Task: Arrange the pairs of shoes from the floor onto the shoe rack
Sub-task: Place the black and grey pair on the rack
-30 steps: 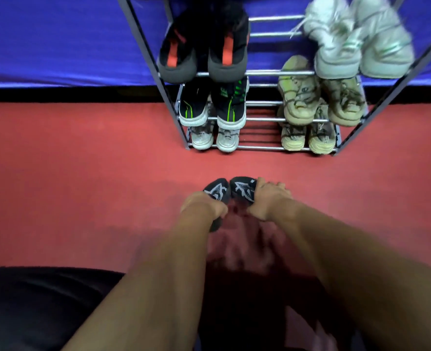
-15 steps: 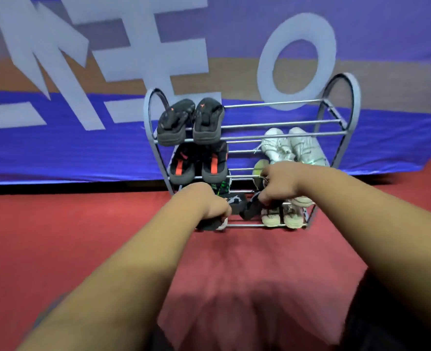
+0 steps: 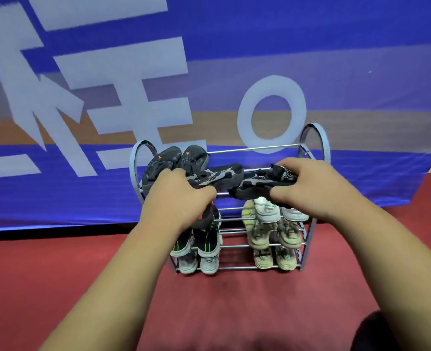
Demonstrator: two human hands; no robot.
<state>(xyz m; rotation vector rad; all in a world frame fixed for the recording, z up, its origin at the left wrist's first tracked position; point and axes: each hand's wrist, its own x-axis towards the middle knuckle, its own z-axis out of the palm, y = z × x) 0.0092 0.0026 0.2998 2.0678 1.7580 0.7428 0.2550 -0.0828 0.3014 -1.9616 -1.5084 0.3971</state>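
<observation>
A metal shoe rack (image 3: 313, 138) with several tiers stands against the banner wall. My left hand (image 3: 176, 196) grips one black patterned shoe (image 3: 222, 174), held toe-first at the top tier. My right hand (image 3: 308, 183) grips the matching black shoe (image 3: 257, 186) beside it, over the right half of the top tier. A dark pair with orange marks (image 3: 169, 160) lies on the top tier's left. Lower tiers hold a black-and-green pair (image 3: 199, 243), a white pair (image 3: 267, 210), beige pairs (image 3: 272, 234) and grey shoes (image 3: 199, 263).
Red carpet (image 3: 57, 274) covers the floor in front of the rack. A blue banner with large white letters (image 3: 133, 97) hangs behind it. A dark shape (image 3: 376, 330) sits at the lower right edge.
Both hands lifted the black pair from the floor up to the rack's top tier. The view rose from the floor toward the rack and banner.
</observation>
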